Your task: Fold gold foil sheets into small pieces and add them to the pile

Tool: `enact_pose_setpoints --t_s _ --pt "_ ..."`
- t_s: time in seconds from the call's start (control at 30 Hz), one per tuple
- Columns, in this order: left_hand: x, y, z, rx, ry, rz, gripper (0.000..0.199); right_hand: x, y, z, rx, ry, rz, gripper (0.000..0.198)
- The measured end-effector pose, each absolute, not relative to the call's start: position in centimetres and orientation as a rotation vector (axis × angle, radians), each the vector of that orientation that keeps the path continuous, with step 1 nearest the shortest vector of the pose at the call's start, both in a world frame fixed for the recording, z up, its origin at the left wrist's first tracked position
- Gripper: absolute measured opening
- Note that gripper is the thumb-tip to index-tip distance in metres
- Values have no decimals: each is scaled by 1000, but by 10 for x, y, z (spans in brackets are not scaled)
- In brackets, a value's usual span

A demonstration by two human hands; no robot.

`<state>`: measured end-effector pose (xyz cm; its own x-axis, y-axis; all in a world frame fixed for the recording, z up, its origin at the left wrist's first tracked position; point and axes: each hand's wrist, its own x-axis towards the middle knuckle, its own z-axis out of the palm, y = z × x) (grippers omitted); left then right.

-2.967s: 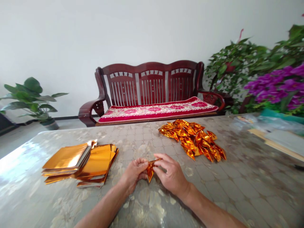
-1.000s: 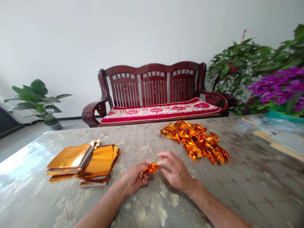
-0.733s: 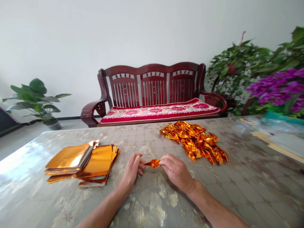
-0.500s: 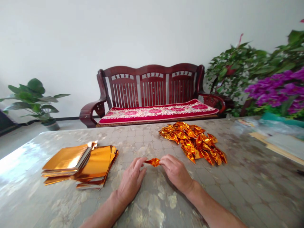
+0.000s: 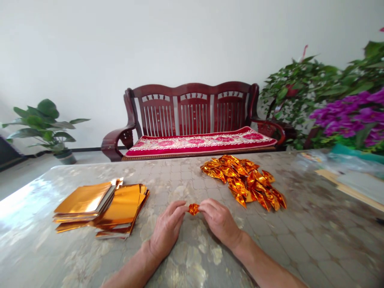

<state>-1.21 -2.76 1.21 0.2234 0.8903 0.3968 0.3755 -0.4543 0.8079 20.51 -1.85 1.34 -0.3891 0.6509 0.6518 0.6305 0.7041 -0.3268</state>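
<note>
Between my two hands is a small folded piece of shiny orange-gold foil paper (image 5: 193, 209), its ends hidden under the fingertips. My left hand (image 5: 168, 226) is closed on its left end. On the right end, my right hand (image 5: 220, 220) pinches with thumb and fingers. To the left lie stacks of flat gold foil paper sheets (image 5: 121, 205), some showing pale undersides. A heap of folded foil paper pieces with pointed ends (image 5: 240, 176) rests beyond my right hand.
The table (image 5: 168, 264) has a patterned, glossy cover. Plastic bags and papers (image 5: 354, 170) lie at its right edge, beside purple flowers (image 5: 351, 112). A wooden bench (image 5: 193, 108) with a red cushion stands behind. A potted plant (image 5: 48, 124) is at the left.
My left hand has shifted slightly right and its fingers have closed over more of the foil piece's left end. Less of the piece shows between my hands.
</note>
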Motion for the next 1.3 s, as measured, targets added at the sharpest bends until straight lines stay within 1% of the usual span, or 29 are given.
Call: enact_pose_setpoints --t_s 0.17,0.27,0.43,0.63,0.77,0.93,1.07,1.3 --pt "-10 -26 11 1897 1131 1141 16 204 -19 13 -948 -2103 55 20" --pt "-8 -23 11 1874 1126 1130 16 203 -19 12 -940 -2086 73 21" --pt "-8 -23 12 1881 1155 1135 18 204 -19 12 -1043 -2123 22 16" --pt "-7 -23 12 1780 1116 1151 12 203 -20 14 -1117 -2189 -56 13" --pt "-8 -21 7 1861 1135 1163 15 199 -23 14 -1230 -2123 -156 13" --pt "-11 -20 6 1993 1209 1171 20 196 -25 17 -1326 -2204 -165 10" --pt "-15 -19 9 2038 1271 1192 19 196 -26 20 -1349 -2198 -92 11" --pt "-16 -13 -1 1968 1273 1254 14 198 -23 14 -1254 -2131 188 20"
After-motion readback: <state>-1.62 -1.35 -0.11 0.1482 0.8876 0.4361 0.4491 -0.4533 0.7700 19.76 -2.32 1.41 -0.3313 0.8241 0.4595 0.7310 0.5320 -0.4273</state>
